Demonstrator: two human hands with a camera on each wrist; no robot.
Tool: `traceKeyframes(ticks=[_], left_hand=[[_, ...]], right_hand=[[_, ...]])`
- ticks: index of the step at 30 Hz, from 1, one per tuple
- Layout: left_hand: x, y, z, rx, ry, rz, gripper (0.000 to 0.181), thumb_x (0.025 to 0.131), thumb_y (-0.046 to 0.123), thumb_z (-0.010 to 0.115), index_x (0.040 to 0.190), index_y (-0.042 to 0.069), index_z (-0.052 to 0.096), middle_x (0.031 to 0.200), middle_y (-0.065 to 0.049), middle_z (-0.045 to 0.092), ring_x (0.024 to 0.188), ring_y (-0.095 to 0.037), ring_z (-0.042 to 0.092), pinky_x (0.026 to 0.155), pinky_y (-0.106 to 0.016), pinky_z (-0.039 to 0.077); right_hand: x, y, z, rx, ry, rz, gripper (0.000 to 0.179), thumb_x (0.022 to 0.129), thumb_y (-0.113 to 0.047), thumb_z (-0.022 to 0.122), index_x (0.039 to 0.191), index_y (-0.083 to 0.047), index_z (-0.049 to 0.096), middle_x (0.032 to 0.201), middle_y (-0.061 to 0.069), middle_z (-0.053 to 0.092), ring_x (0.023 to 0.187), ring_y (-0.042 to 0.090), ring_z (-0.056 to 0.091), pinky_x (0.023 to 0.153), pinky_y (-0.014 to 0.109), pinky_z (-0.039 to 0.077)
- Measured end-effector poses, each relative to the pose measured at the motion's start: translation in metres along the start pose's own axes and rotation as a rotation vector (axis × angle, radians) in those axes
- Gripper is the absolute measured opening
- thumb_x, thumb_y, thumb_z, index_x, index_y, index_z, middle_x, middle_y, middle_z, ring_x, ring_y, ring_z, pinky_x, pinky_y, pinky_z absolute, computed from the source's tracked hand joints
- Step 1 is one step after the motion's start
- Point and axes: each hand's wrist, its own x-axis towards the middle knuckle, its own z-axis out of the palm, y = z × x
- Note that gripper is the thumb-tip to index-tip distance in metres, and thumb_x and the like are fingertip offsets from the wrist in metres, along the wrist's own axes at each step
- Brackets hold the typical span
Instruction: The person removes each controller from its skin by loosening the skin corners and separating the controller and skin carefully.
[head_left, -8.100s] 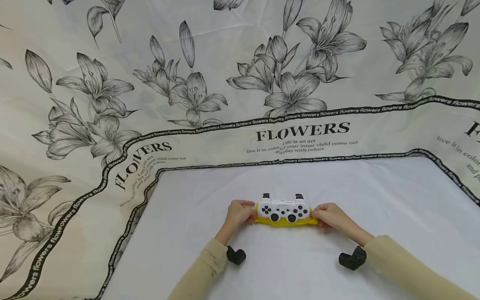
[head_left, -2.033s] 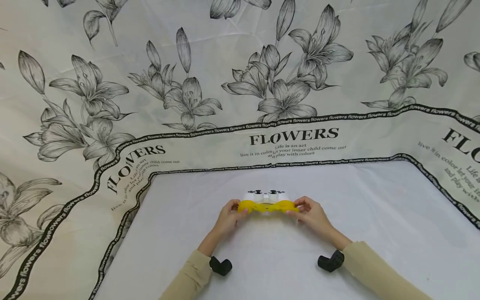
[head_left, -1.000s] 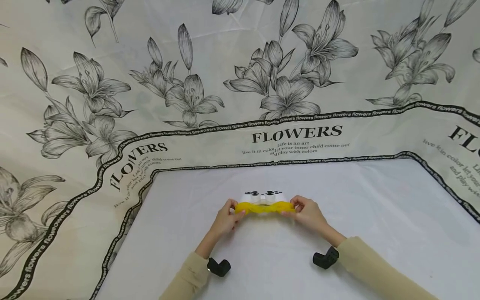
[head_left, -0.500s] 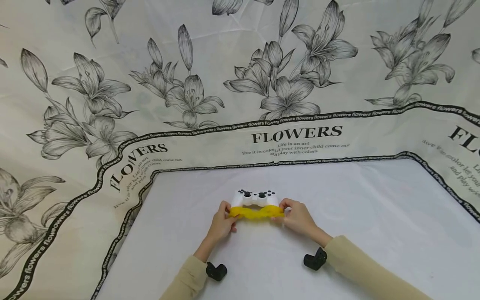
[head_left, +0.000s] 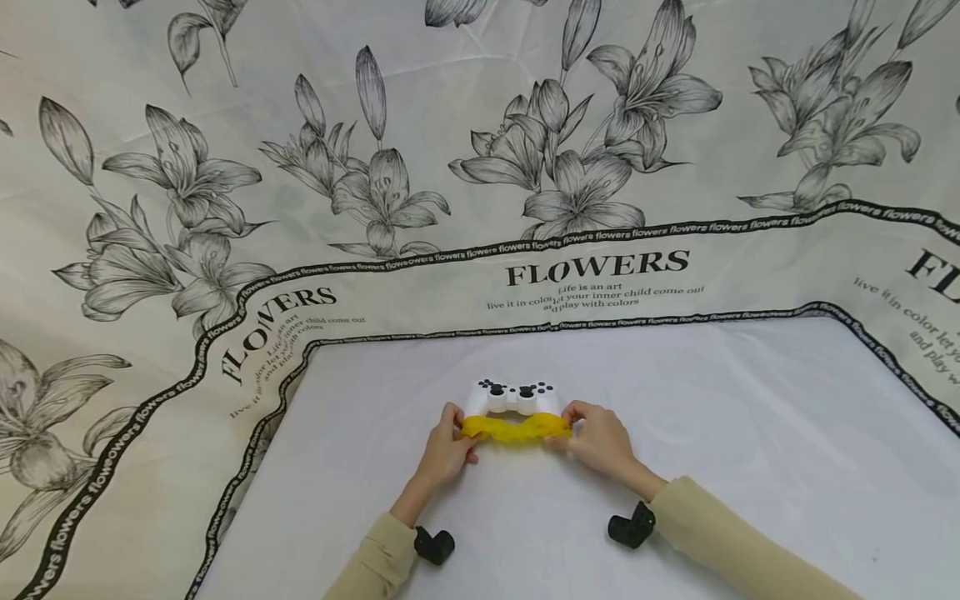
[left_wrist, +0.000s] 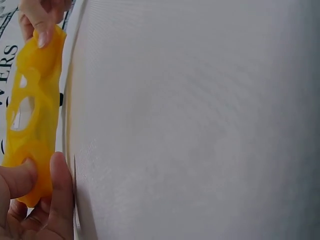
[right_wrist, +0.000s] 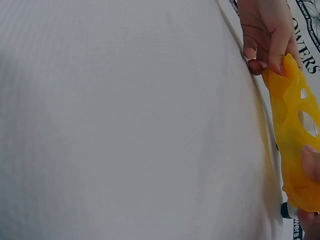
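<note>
A white game controller with black sticks and buttons is at the middle of the table, its top side facing up. A yellow, stretchy silicone cover with cut-out holes lies along its near side. My left hand pinches the left end of the cover between thumb and fingers. At the right end, my right hand pinches it too. In the left wrist view, the cover stretches between both hands, with the left thumb pressed on it. The right thumb presses the cover in the right wrist view.
A white cloth covers the table. Behind and to the left hangs a curtain with printed lilies and lettering. A black camera mount sits at the left wrist, another black mount at the right.
Earlier the controller sat on the cover with its sticks toward me; now it is turned, with the cover along its near side. Over the last second, hands, cover and controller shifted slightly left.
</note>
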Motion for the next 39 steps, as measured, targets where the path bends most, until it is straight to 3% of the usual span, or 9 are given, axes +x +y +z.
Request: traceKeyframes(ticks=[6, 12, 20, 25, 32, 39], left_hand=[[0.001, 0.003, -0.002, 0.035, -0.001, 0.008, 0.022, 0.093, 0.001, 0.055, 0.102, 0.007, 0.035, 0.078, -0.007, 0.051, 0.056, -0.012, 0.059, 0.056, -0.023, 0.054], [0.002, 0.004, -0.001, 0.02, -0.013, 0.006, 0.023, 0.094, 0.007, 0.058, 0.101, 0.008, 0.036, 0.066, -0.003, 0.052, 0.054, -0.011, 0.057, 0.054, -0.02, 0.05], [-0.003, 0.006, 0.002, 0.021, 0.014, 0.014, 0.024, 0.095, 0.008, 0.058, 0.102, 0.008, 0.035, 0.072, -0.005, 0.053, 0.053, -0.012, 0.057, 0.052, -0.02, 0.048], [-0.005, 0.012, 0.006, 0.038, 0.074, -0.011, 0.021, 0.095, 0.004, 0.055, 0.103, 0.009, 0.037, 0.085, -0.008, 0.051, 0.051, -0.013, 0.055, 0.05, -0.021, 0.05], [-0.008, 0.022, 0.01, 0.055, 0.081, -0.087, 0.022, 0.091, 0.002, 0.056, 0.104, 0.009, 0.039, 0.085, -0.009, 0.053, 0.048, -0.013, 0.05, 0.048, -0.021, 0.048], [-0.013, 0.036, 0.019, 0.163, 0.086, -0.129, 0.016, 0.094, 0.004, 0.053, 0.11, 0.002, 0.05, 0.089, -0.014, 0.06, 0.044, -0.014, 0.05, 0.043, -0.021, 0.044]], right_hand=[[0.002, -0.005, -0.002, -0.065, 0.021, 0.043, 0.034, 0.067, -0.039, 0.084, 0.079, -0.015, 0.063, 0.071, 0.0, 0.063, 0.058, 0.014, 0.046, 0.051, 0.025, 0.032], [0.002, -0.007, -0.005, -0.068, 0.006, 0.103, 0.036, 0.066, -0.042, 0.083, 0.079, -0.014, 0.064, 0.076, 0.002, 0.066, 0.06, 0.014, 0.05, 0.052, 0.024, 0.035], [0.002, -0.007, -0.004, -0.07, 0.023, 0.1, 0.032, 0.065, -0.04, 0.084, 0.076, -0.017, 0.065, 0.076, 0.0, 0.068, 0.06, 0.014, 0.05, 0.051, 0.026, 0.034], [0.002, -0.01, -0.003, -0.064, 0.019, 0.082, 0.028, 0.066, -0.037, 0.083, 0.076, -0.017, 0.066, 0.067, -0.003, 0.063, 0.056, 0.013, 0.047, 0.049, 0.026, 0.032], [0.001, -0.006, -0.004, -0.079, 0.029, 0.063, 0.026, 0.066, -0.035, 0.084, 0.076, -0.019, 0.065, 0.071, -0.003, 0.066, 0.055, 0.014, 0.044, 0.048, 0.026, 0.03], [0.0, -0.002, -0.004, -0.087, 0.034, 0.019, 0.021, 0.067, -0.031, 0.082, 0.077, -0.019, 0.069, 0.078, -0.001, 0.07, 0.053, 0.013, 0.042, 0.048, 0.026, 0.031]])
